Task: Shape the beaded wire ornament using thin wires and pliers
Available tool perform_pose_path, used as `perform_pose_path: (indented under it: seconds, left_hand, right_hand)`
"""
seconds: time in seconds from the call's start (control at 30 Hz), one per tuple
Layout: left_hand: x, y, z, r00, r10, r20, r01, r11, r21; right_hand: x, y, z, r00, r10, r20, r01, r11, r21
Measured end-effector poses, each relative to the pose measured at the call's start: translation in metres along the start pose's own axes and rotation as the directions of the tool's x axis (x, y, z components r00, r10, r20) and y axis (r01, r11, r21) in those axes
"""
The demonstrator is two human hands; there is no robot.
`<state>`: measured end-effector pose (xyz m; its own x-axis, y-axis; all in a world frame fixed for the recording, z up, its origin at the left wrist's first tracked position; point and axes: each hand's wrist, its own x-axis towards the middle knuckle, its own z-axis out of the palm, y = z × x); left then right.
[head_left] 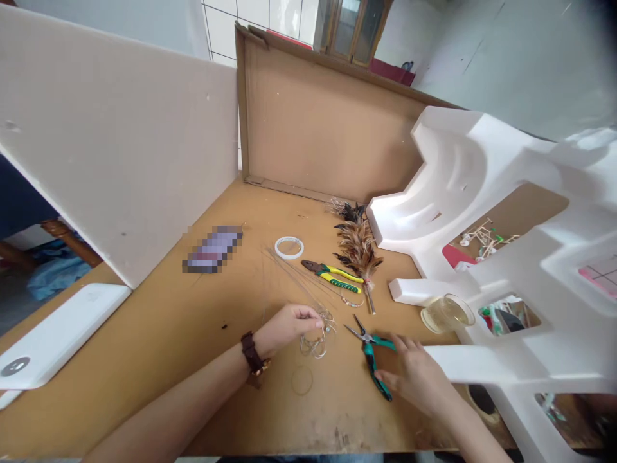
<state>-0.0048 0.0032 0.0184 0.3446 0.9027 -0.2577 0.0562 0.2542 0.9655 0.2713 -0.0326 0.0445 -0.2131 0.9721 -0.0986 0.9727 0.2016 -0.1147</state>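
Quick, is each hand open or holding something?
Left hand: closed, pinching thin, wiry strands.
Right hand: open, at the teal-handled pliers; contact unclear.

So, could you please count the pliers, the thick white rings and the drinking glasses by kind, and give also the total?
Pliers: 2 (yellow-green pliers, teal pliers)
Thick white ring: 1
Drinking glass: 1
Total: 4

Place: apparently a home; the tabletop serves as a small craft spot;
Background: wooden cabinet with glass panes; white tiles; plain wall;
Screens: cardboard and white foam around the work;
Craft signs: teal pliers; yellow-green pliers; beaded strands; brown feathers;
Beside the foam: a drinking glass
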Motion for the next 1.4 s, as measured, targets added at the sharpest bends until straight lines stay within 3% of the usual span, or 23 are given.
perform_pose_path:
  seconds: [0.1,0.2,0.37,0.5,0.6,0.7,0.87,1.0,1.4]
  left_hand:
    - [0.001,-0.002,0.001,0.999,-0.010,0.033,0.010,1.000,-0.002]
    - [0.001,-0.005,0.003,0.998,-0.021,0.058,0.022,1.000,-0.013]
    - [-0.001,-0.004,0.002,0.994,-0.044,0.104,0.049,0.998,-0.046]
    - [-0.002,-0.002,0.000,0.987,-0.077,0.142,0.092,0.990,-0.105]
    - [-0.001,-0.004,-0.002,0.980,-0.109,0.167,0.137,0.977,-0.164]
    - [0.000,-0.006,-0.002,0.971,-0.128,0.204,0.171,0.963,-0.208]
    - [-0.001,-0.003,-0.001,0.957,-0.138,0.254,0.196,0.955,-0.223]
    - [-0.002,0.000,-0.002,0.949,-0.136,0.285,0.206,0.951,-0.229]
    - [0.000,-0.006,-0.003,0.940,-0.143,0.311,0.220,0.948,-0.231]
  right_hand:
    - [-0.012,0.006,0.022,0.999,-0.035,-0.031,0.030,0.989,-0.144]
    - [-0.010,-0.004,0.038,0.997,-0.055,-0.058,0.041,0.974,-0.225]
    - [0.002,-0.013,0.041,0.999,-0.011,-0.036,-0.002,0.939,-0.343]
    - [0.004,-0.005,0.033,0.992,-0.036,-0.119,0.003,0.963,-0.270]
    - [0.002,0.002,0.017,0.966,-0.180,-0.186,0.136,0.965,-0.223]
    - [0.000,0.001,-0.004,0.903,-0.382,-0.197,0.315,0.900,-0.302]
    - [0.001,-0.013,-0.028,0.822,-0.554,-0.132,0.431,0.757,-0.491]
    - [0.004,-0.019,-0.034,0.804,-0.588,-0.094,0.451,0.704,-0.549]
    - [0.004,-0.022,-0.037,0.782,-0.617,-0.086,0.459,0.664,-0.590]
